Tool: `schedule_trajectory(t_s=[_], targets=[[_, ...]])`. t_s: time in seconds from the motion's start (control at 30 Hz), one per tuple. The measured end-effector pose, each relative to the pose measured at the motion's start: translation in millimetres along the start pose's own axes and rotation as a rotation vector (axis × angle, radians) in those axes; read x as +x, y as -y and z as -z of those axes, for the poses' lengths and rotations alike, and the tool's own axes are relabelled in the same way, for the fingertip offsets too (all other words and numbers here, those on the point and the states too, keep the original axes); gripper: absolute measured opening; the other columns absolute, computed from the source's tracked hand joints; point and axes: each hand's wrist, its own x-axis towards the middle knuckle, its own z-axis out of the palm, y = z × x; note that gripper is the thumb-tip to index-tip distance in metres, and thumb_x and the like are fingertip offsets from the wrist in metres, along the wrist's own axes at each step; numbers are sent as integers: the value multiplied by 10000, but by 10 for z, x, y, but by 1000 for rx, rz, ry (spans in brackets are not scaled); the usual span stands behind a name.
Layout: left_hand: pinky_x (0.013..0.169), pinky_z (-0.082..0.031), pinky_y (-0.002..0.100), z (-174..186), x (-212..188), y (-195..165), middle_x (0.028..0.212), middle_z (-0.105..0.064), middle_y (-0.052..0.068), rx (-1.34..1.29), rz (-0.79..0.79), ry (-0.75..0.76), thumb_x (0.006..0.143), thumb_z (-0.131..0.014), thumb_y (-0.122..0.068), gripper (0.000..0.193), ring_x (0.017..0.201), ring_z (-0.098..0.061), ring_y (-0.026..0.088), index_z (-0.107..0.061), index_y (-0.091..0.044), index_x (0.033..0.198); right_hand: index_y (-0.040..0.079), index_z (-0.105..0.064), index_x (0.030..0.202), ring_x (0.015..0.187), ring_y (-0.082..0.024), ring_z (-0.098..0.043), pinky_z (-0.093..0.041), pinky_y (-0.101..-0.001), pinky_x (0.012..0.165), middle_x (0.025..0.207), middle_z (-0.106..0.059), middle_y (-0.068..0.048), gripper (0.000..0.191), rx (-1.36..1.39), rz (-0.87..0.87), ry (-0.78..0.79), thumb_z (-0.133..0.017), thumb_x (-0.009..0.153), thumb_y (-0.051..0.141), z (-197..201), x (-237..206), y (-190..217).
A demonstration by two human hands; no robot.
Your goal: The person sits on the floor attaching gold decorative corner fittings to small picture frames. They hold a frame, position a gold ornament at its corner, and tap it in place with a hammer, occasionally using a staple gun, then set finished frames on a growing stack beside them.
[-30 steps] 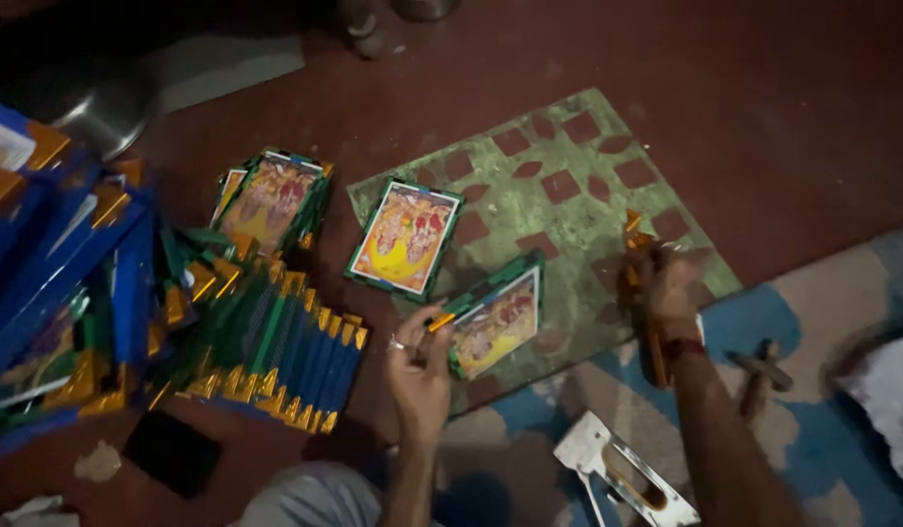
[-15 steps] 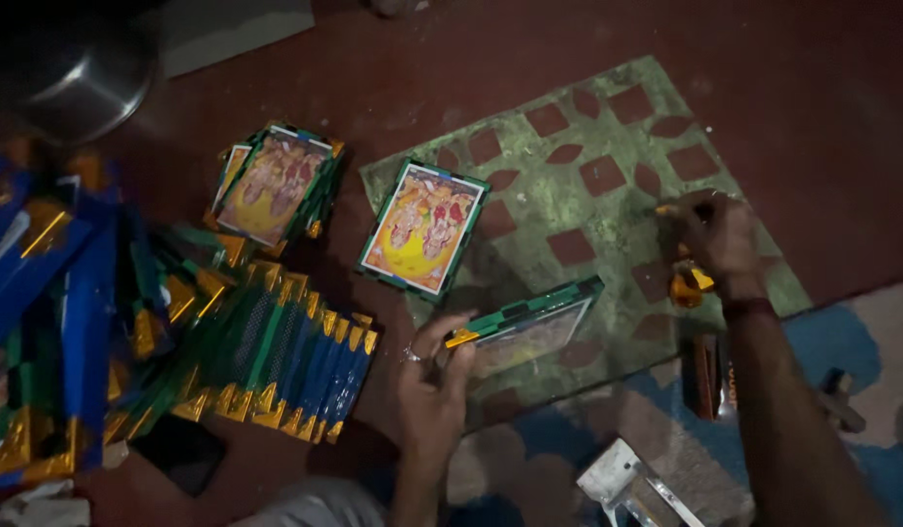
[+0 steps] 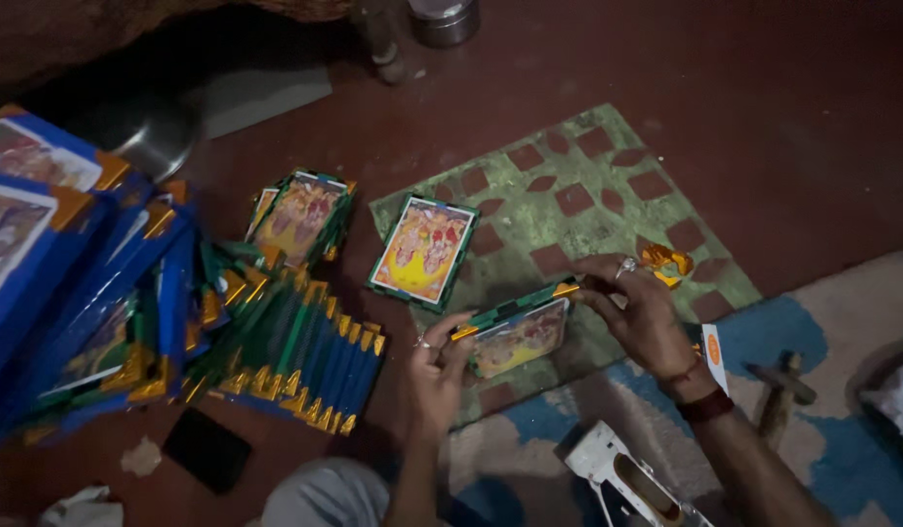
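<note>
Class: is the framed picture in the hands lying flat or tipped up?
Tipped up: both hands hold the frame on edge.

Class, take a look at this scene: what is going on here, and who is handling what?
A person sitting on the floor holds a small green-framed picture tilted up between both hands, the left hand at its lower left corner, the right hand at its upper right corner. Another framed picture lies flat on a green patterned mat. Rows of stacked frames fill the floor to the left, and a stapler lies near the person's right arm.
</note>
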Motion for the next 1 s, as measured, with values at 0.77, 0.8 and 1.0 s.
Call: schedule_trajectory(t_s=[0.77, 0.8, 1.0], targets=[[1017, -442, 558, -925, -16, -724, 1045, -730, 198, 1192, -623, 195, 933, -719, -326, 312, 994, -677, 402, -734, -42, 1062, 7, -649, 1224, 1001, -160, -693, -553, -309, 865, 1077, -735, -95, 303, 271, 17, 88, -685, 924, 35, -339, -384, -745], [961, -468, 533, -906, 9, -644, 1069, -721, 206, 1132, -575, 239, 962, -698, -296, 282, 1030, -662, 418, -727, -38, 1072, 10, -652, 1229, 994, -156, -690, -556, -304, 866, 1076, -726, -92, 306, 292, 15, 64, -683, 926, 38, -371, -396, -776], [809, -505, 520, -761, 280, -324, 987, -707, 234, 1074, -615, 362, 945, -713, -296, 300, 937, -663, 451, -712, -19, 1060, 19, -668, 1228, 961, -140, -668, -562, -295, 847, 1055, -700, -62, 320, 472, -111, 8, -715, 913, 60, -466, -430, -792]])
